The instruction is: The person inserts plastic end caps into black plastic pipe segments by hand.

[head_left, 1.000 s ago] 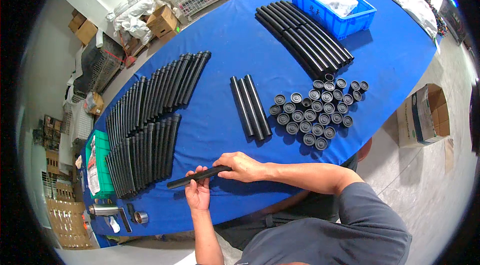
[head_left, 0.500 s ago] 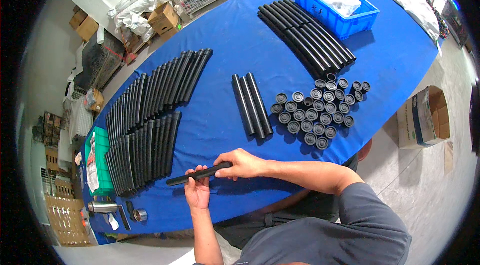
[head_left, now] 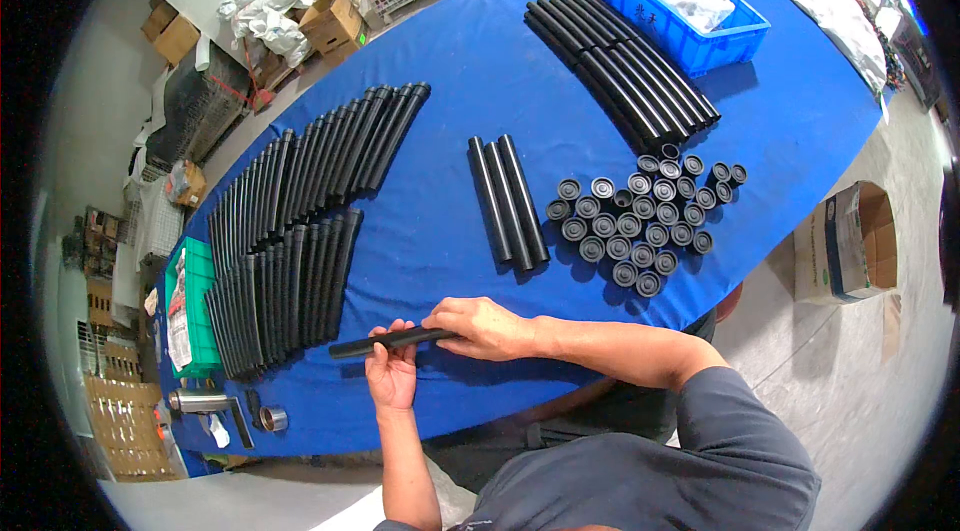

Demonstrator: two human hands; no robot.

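Observation:
Both hands hold one black tube level above the near edge of the blue-covered table. My left hand supports it from below, fingers and thumb around its middle. Over the tube's right end my right hand is closed, so that end is hidden. Three black tubes lie side by side just beyond my hands. To their right stand several round black caps in a loose group. Two rows of black tubes with wider end pieces lie at the left.
A stack of plain black tubes lies at the far right beside a blue crate holding clear plastic. A green crate stands at the left edge, near a metal cylinder and a metal ring. A cardboard box sits on the floor at right.
The held tube has tilted slightly closer to level, and my right hand now covers more of its right end. The view has shifted a little. Things on the table appear unmoved.

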